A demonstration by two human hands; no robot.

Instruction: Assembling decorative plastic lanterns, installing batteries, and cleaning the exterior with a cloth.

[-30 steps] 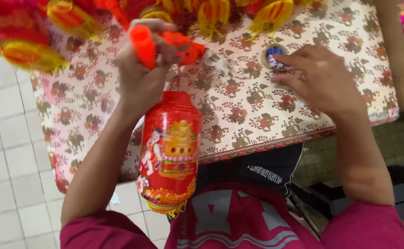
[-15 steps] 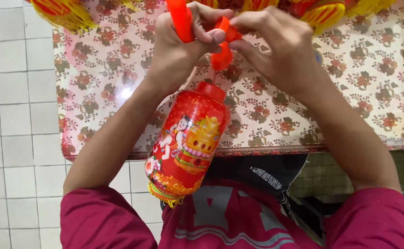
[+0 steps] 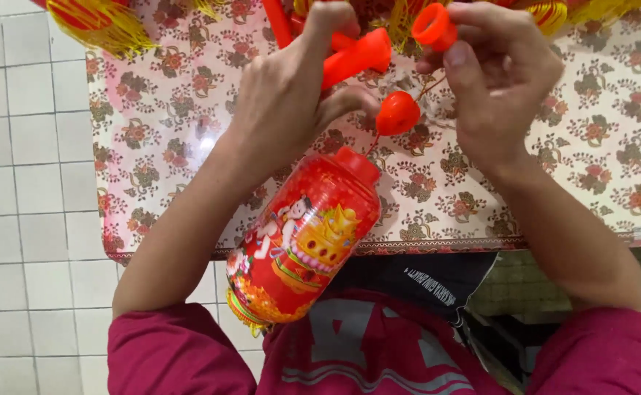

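Left hand (image 3: 291, 95) clamped around an orange plastic tube (image 3: 353, 57), fingers curled tight. Right hand (image 3: 503, 88) pinched together on a small orange ring-shaped cap (image 3: 433, 25), held just right of the tube's end. Below them hangs a red printed lantern (image 3: 302, 241) on a thin cord from a round orange knob (image 3: 397, 113), tilted, its lower end over the person's lap, its top over the near edge of the desk (image 3: 152, 146) with the floral cloth. Compared with half a second earlier: hands now drawn slightly apart, cap separated from the tube and plainly visible, lantern swung a little to the right. A second back, right hand flat on the desk, away from the tube. Yellow-fringed red decorations (image 3: 94, 22) along the far edge.
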